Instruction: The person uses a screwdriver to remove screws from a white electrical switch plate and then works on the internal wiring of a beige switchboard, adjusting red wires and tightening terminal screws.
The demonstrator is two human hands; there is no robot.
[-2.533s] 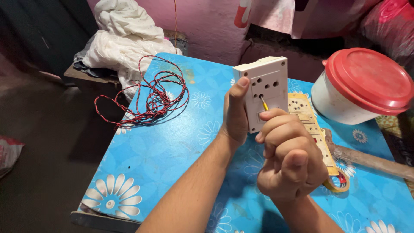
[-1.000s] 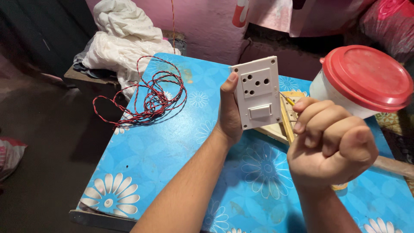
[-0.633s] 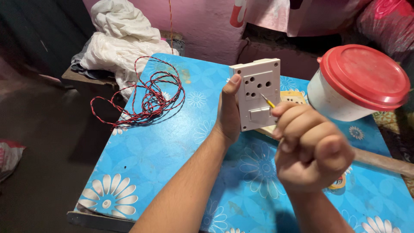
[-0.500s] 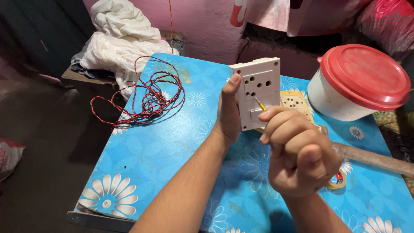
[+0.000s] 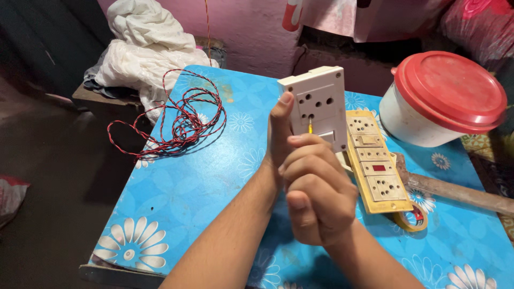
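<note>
I have the white switch-and-socket plate (image 5: 319,107) raised upright at the upper centre of the frame, clear of the blue flowered worktop (image 5: 187,187); my left hand (image 5: 279,136) grips its left edge, thumb pressed flat on the front face, the other fingers hidden behind it; my right hand (image 5: 316,195) is curled into a tight fist around a tool whose handle I cannot see, only a thin yellow-tipped screwdriver shaft (image 5: 310,126) showing above the knuckles and meeting the plate just beside the switch.

I judge the plate light and rigid, a moulded plastic shell; smooth enough to slide under a thumb, and likely to crack at the corners if squeezed hard; the edge is the sensible place to hold it, leaving the front holes free.

To the right of it, lying flat on the worktop, is a yellowed multi-socket board (image 5: 377,163), with a roll of tape (image 5: 412,219) touching its lower end and a wooden handle (image 5: 455,190) running off toward the right edge; a white tub with a red lid (image 5: 444,96) stands at upper right; a loose coil of twisted red and black wire (image 5: 184,120) lies at upper left, near a heap of white cloth (image 5: 144,48).
</note>
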